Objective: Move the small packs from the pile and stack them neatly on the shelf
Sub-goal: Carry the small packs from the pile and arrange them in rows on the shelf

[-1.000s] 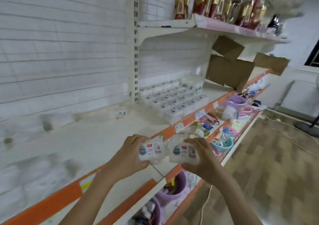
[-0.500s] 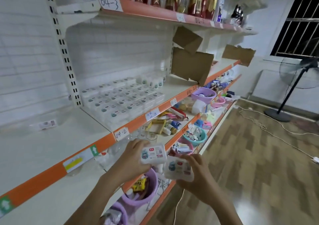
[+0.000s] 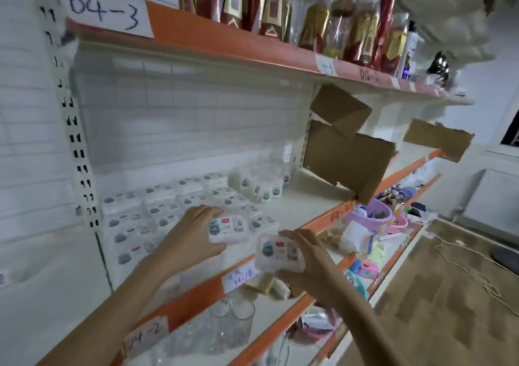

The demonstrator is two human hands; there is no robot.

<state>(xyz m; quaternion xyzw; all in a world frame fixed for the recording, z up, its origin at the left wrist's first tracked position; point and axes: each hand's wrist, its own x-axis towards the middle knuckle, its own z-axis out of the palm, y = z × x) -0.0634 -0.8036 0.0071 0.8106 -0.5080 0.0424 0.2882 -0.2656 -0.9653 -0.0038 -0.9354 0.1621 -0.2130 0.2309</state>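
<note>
Hands: two, left hand (image 3: 193, 233); right hand (image 3: 311, 264)
Packs in hand: two, left pack (image 3: 229, 229); right pack (image 3: 280, 253)
Cardboard pieces: three
Purple basins (image 3: 370, 215): one
Shelved packs (image 3: 157, 216): too blurred to count

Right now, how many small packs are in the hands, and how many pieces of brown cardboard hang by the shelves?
Small packs held: 2, one in the left hand, one in the right hand
Cardboard pieces: 3
Total: 5
</note>
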